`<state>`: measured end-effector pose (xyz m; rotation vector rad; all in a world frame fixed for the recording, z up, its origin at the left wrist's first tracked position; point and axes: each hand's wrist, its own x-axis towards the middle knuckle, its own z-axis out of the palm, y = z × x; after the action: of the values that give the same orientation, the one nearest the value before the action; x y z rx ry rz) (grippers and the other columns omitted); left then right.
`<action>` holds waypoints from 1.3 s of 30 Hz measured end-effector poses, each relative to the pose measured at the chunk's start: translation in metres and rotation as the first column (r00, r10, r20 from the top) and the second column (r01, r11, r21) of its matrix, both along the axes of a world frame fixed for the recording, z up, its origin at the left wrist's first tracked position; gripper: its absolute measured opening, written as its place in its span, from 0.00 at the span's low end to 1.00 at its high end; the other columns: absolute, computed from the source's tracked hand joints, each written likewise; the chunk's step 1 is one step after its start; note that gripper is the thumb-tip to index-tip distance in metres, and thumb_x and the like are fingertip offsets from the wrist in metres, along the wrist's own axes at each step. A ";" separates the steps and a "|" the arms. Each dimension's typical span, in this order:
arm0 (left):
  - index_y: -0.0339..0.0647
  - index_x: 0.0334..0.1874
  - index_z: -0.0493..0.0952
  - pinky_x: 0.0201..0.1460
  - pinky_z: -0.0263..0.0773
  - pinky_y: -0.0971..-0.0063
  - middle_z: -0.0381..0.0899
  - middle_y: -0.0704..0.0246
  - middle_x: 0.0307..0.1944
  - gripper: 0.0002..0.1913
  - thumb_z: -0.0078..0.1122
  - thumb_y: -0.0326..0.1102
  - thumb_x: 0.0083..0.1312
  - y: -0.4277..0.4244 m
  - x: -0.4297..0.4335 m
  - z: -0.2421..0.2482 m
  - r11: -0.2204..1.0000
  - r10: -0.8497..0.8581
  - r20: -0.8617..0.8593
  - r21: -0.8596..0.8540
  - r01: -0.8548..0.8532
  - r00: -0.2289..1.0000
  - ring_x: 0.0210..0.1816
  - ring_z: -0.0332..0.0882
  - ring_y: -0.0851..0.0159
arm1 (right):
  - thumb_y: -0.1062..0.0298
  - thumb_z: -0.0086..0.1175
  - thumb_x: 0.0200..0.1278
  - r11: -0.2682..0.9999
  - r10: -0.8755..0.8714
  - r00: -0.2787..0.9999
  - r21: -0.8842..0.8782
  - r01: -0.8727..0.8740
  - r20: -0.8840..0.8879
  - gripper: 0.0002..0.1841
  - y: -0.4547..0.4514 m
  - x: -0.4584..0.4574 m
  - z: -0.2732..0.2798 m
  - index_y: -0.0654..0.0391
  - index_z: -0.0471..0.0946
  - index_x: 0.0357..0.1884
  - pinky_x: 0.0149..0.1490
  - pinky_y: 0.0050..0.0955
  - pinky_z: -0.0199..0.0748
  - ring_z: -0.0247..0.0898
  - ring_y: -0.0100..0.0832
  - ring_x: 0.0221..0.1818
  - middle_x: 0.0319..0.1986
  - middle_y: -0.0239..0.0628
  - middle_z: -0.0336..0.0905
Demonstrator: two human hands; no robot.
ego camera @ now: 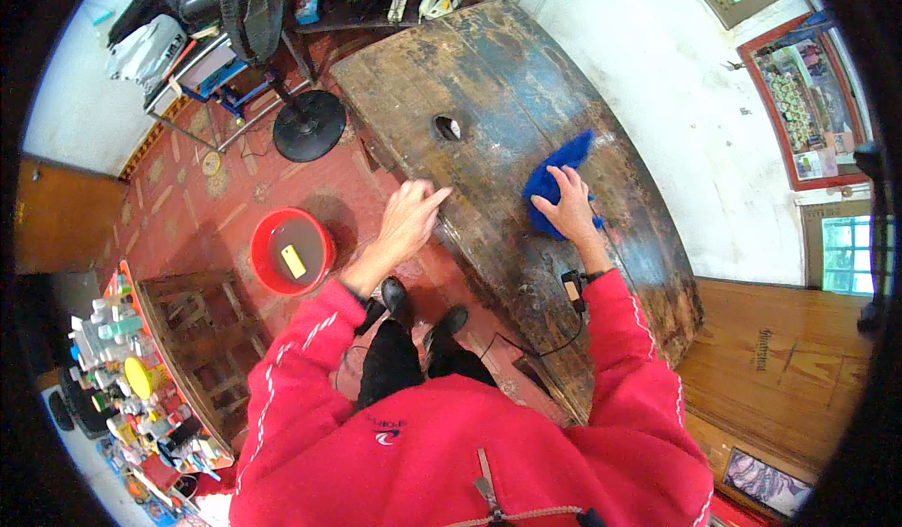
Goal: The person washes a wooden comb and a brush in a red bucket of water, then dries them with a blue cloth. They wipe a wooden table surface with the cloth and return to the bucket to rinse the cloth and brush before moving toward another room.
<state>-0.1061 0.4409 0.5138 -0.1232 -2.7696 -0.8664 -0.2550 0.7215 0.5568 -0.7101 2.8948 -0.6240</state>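
My right hand (569,210) rests on a crumpled blue cloth (576,148), with fingers bent into it. The cloth lies on a worn wooden tabletop (486,69) whose blue paint is patchy. Over the near long edge of the table hovers my left hand (409,220); its index finger points toward the wood and nothing is in it. A black device with a tan label (571,289) and a cable lies by my right wrist. Farther up the tabletop is a dark oval spot (447,128) with a white patch; I cannot tell whether it is a hole or an object.
On the tiled floor to the left, a red basin (258,245) holds murky water and a yellow block (293,261). A black pedestal fan (309,125) stands beyond it. Bottles crowd a surface at lower left (127,358). A white wall (634,90) borders the table's far side.
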 end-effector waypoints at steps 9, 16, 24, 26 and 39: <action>0.56 0.56 0.81 0.50 0.61 0.62 0.68 0.64 0.40 0.19 0.50 0.32 0.65 0.027 -0.145 -0.024 0.922 -0.090 0.172 -0.359 0.147 0.981 0.49 0.66 0.57 | 0.44 0.64 0.52 0.942 -0.227 0.964 0.218 0.253 -0.140 0.42 -0.003 -0.003 -0.066 0.35 0.60 0.70 0.60 0.66 0.58 0.45 0.55 0.73 0.71 0.43 0.52; 0.57 0.56 0.80 0.50 0.60 0.60 0.69 0.64 0.39 0.20 0.51 0.31 0.63 0.025 -0.174 -0.030 0.928 -0.202 0.128 -0.292 0.232 0.971 0.49 0.66 0.56 | 0.46 0.67 0.48 0.955 -0.244 0.968 0.158 0.252 -0.065 0.41 -0.001 -0.008 -0.058 0.35 0.64 0.68 0.61 0.67 0.57 0.44 0.52 0.73 0.71 0.41 0.53; 0.57 0.57 0.79 0.48 0.59 0.61 0.69 0.65 0.40 0.23 0.50 0.26 0.61 0.018 -0.168 -0.027 0.888 -0.227 0.237 -0.347 0.300 0.945 0.47 0.66 0.57 | 0.47 0.68 0.48 0.958 -0.252 0.964 0.118 0.261 -0.087 0.40 -0.002 -0.008 -0.059 0.37 0.67 0.67 0.60 0.65 0.58 0.44 0.52 0.73 0.70 0.41 0.54; 0.57 0.57 0.79 0.48 0.60 0.60 0.69 0.65 0.40 0.23 0.51 0.26 0.61 0.023 -0.176 -0.028 0.898 -0.217 0.196 -0.344 0.274 0.956 0.47 0.66 0.57 | 0.47 0.68 0.47 0.958 -0.252 0.964 0.118 0.261 -0.086 0.40 -0.002 -0.008 -0.058 0.37 0.67 0.67 0.60 0.65 0.57 0.44 0.52 0.73 0.70 0.41 0.54; 0.42 0.55 0.76 0.51 0.66 0.61 0.72 0.61 0.43 0.20 0.58 0.28 0.57 -0.054 -0.026 -0.005 0.991 0.134 0.049 -0.003 -0.134 0.990 0.47 0.68 0.53 | 0.55 0.65 0.50 0.963 -0.225 0.958 0.107 0.246 -0.177 0.30 -0.022 -0.016 -0.071 0.45 0.73 0.59 0.60 0.55 0.60 0.52 0.50 0.69 0.65 0.43 0.63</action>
<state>-0.1317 0.3867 0.5092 0.0847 -2.7846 -0.8465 -0.2708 0.6997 0.4853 -0.4203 3.1664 -0.4130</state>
